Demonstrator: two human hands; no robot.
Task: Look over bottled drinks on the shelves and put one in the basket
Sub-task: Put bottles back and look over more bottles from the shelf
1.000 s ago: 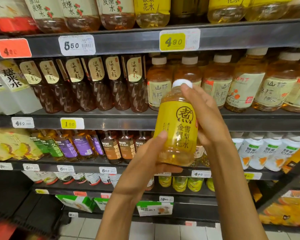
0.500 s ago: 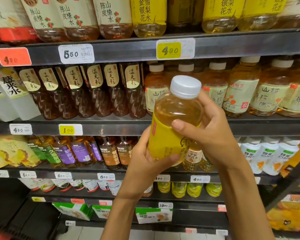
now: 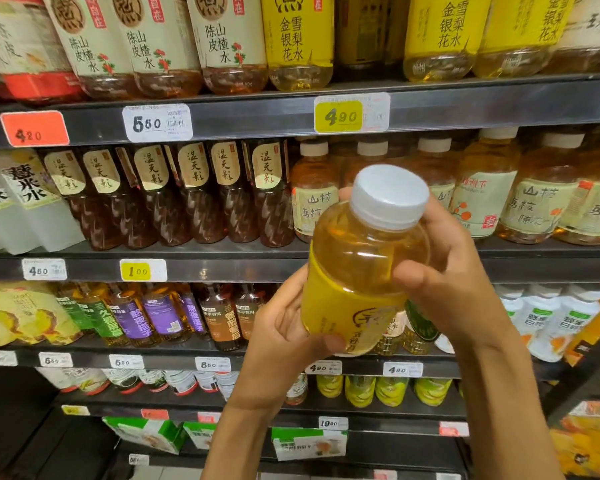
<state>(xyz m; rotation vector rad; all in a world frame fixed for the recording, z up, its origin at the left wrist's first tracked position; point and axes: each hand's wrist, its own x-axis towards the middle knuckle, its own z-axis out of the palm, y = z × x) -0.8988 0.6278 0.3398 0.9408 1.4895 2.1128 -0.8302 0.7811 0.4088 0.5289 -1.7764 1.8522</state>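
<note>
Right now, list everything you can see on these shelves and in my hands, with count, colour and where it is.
Held bottle: one, pale amber drink, yellow label, white cap, centre, tilted toward the camera.
Top-shelf bottles: cream labels at left, yellow labels at right; count cut off by the frame.
Dark brown bottles: about six, tan labels, second shelf, left of centre.
Amber bottles with pale labels: several, second shelf, right.
Price tags: many; red, white and yellow, along the shelf edges.
Purple-labelled bottles: about three, third shelf.
White bottles: about three, third shelf, right.
Left hand: holds the bottle's lower part.
Right hand: grips its upper part.
</note>
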